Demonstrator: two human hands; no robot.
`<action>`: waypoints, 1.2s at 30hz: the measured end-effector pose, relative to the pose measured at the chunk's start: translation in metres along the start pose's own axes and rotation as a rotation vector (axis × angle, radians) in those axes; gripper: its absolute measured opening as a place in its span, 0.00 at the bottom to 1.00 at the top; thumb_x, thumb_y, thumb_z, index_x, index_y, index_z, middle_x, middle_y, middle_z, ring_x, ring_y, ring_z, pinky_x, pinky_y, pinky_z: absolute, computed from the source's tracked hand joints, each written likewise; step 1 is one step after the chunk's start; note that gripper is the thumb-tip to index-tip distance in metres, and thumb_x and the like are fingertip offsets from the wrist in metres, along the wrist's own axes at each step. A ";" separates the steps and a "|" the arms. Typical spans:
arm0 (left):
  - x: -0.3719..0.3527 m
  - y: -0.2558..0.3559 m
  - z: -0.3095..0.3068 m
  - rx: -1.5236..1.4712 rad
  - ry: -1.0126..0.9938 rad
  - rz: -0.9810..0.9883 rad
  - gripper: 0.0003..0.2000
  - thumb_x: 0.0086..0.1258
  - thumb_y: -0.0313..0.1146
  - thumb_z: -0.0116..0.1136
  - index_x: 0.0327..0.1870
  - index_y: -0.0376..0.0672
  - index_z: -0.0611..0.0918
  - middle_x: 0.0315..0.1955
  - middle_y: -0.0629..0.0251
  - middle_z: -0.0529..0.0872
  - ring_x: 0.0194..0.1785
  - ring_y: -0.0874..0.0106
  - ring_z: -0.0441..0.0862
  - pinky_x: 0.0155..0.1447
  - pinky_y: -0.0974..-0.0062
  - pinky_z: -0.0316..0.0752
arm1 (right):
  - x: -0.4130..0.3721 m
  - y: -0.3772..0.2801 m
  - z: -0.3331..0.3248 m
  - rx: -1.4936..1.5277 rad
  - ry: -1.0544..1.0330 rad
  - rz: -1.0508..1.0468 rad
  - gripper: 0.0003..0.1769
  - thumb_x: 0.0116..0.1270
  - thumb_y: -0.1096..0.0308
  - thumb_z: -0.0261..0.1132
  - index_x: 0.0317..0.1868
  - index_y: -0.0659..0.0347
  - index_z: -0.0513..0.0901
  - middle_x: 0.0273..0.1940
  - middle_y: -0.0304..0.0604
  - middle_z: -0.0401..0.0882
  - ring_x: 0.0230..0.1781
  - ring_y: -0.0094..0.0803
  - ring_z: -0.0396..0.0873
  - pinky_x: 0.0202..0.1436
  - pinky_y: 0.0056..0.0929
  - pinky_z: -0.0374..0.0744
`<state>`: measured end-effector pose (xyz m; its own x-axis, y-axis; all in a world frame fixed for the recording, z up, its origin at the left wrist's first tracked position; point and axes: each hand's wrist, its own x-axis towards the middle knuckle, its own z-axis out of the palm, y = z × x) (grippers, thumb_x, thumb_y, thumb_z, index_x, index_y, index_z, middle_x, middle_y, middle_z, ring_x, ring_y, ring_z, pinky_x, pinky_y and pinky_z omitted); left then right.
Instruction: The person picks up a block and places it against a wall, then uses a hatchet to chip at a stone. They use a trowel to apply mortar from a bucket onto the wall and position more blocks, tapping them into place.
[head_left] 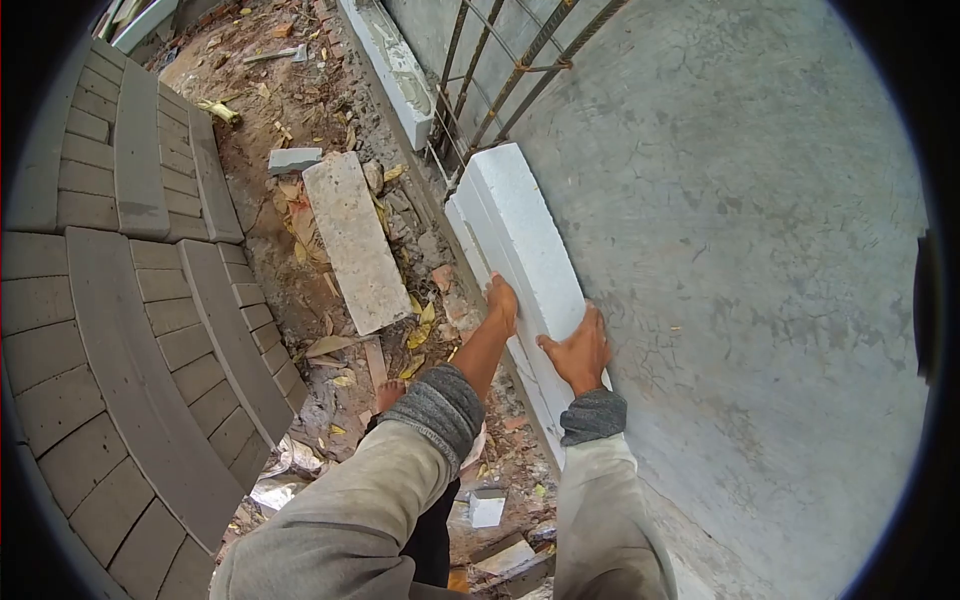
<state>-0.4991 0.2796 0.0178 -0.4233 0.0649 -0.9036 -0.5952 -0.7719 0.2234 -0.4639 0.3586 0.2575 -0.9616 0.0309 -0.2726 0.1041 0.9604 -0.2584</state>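
A long white lightweight concrete block [525, 215] lies along the foot of the grey wall, at the near side of the steel bars. My left hand [502, 305] presses against its left face, with the fingertips hidden from me. My right hand [578, 350] grips the near part of the block, thumb on top and fingers over the wall-side edge. Below it runs a white lower course [540, 395], partly covered by my hands and sleeves.
Upright rebar [515, 75] stands at the wall beyond the block. Another white block [395, 75] with mortar on top continues past it. A rough concrete slab [357, 240] lies on the rubble-strewn soil. Stacked grey bricks [150, 370] fill the left side. A hammer [285, 54] lies farther off.
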 end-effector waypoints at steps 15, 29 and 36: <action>-0.020 0.018 -0.002 -0.042 -0.026 0.010 0.36 0.82 0.58 0.25 0.76 0.34 0.63 0.74 0.51 0.66 0.75 0.57 0.64 0.77 0.59 0.57 | 0.008 0.009 0.020 -0.005 -0.009 -0.041 0.56 0.44 0.59 0.83 0.69 0.73 0.63 0.64 0.64 0.71 0.64 0.58 0.73 0.66 0.49 0.74; -0.008 0.015 -0.012 0.015 -0.112 -0.011 0.35 0.82 0.58 0.27 0.79 0.40 0.59 0.75 0.54 0.65 0.75 0.58 0.65 0.77 0.57 0.57 | 0.006 0.009 0.016 -0.055 -0.022 -0.068 0.57 0.46 0.56 0.83 0.71 0.73 0.61 0.64 0.65 0.70 0.64 0.59 0.73 0.65 0.49 0.74; -0.164 0.029 0.004 0.133 -0.194 0.326 0.55 0.67 0.67 0.55 0.82 0.41 0.39 0.81 0.48 0.45 0.83 0.52 0.41 0.82 0.58 0.47 | -0.088 0.057 -0.013 -0.038 0.177 -0.166 0.56 0.47 0.54 0.82 0.74 0.62 0.64 0.68 0.59 0.64 0.68 0.57 0.65 0.70 0.55 0.64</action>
<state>-0.4496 0.2487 0.1736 -0.7183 -0.0417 -0.6944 -0.4861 -0.6839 0.5440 -0.3765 0.4142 0.2789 -0.9946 -0.0838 -0.0616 -0.0658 0.9658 -0.2506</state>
